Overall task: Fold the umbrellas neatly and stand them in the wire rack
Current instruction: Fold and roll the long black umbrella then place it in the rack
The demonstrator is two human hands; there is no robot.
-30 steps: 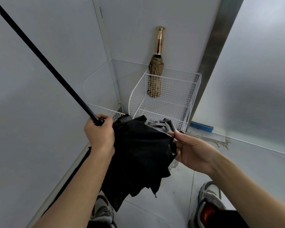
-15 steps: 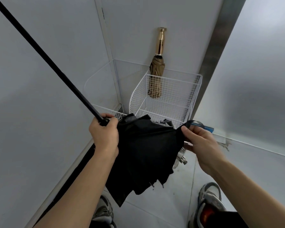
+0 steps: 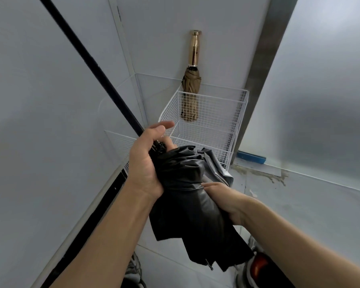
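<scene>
Holding the black umbrella (image 3: pixel 187 183) with both hands, a person stands near the corner of a room. The left hand (image 3: pixel 148 161) is at the top of the bunched cloth, where the long black pole (image 3: pixel 92 63) comes out. Its palm presses on the cloth and its fingers curl round the top of the bundle, but one finger (image 3: pixel 164 124) sticks out straight. The pole runs up and away to the far left. The right hand (image 3: pixel 222 196) grips the cloth from the right side, lower down. Its thumb lies on top of the cloth and its other fingers are hidden under it. The cloth hangs down in loose folds between the two arms, above the floor (image 3: pixel 299 204). A grey flap (image 3: pixel 214 165) pokes out on the right of the bundle.

Farther away, a white wire rack (image 3: pixel 212 92) sits in the corner. A folded tan umbrella (image 3: pixel 190 96) stands in it, at the back left. Its gold handle (image 3: pixel 194 48) points up and leans on the far wall (image 3: pixel 227 38). A blue strip (image 3: pixel 252 157) lies on the floor just right of the rack. Two shoes (image 3: pixel 256 267) show at the near edge.
</scene>
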